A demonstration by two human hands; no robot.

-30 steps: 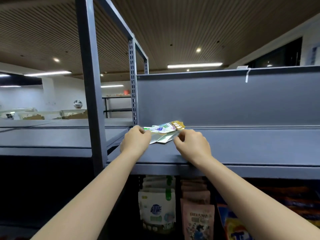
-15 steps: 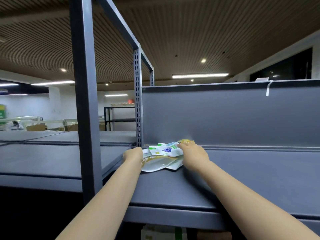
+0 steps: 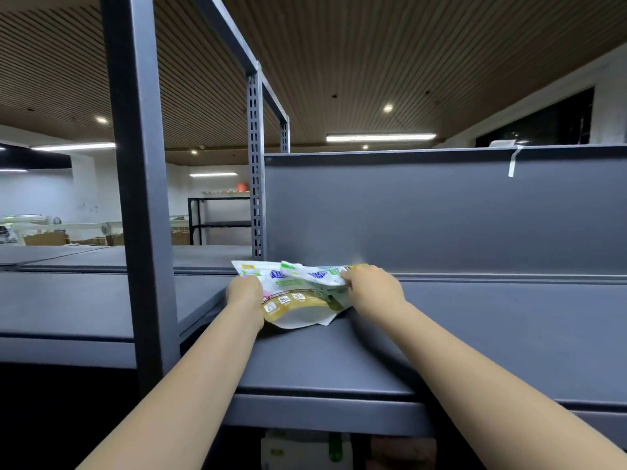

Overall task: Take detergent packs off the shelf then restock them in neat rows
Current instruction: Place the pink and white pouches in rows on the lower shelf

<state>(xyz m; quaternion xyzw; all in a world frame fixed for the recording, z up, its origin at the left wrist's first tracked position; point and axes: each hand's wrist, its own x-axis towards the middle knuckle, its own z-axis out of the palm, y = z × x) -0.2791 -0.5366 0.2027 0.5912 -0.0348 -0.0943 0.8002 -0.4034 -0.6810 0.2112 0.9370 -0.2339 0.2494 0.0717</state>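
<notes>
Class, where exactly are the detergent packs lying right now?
In the head view, the detergent packs lie flat on the grey shelf, near its left rear upright, between the left hand and right hand.

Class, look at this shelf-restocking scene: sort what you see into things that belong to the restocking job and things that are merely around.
Part of the job:
- detergent packs, lying overlapped
- left hand, holding the packs' left side
- right hand, holding their right end
- grey shelf under them

Merely around:
- slotted upright post
- black rack in the distance
- white tag on the back panel
- packs on the lower shelf, barely visible
</notes>
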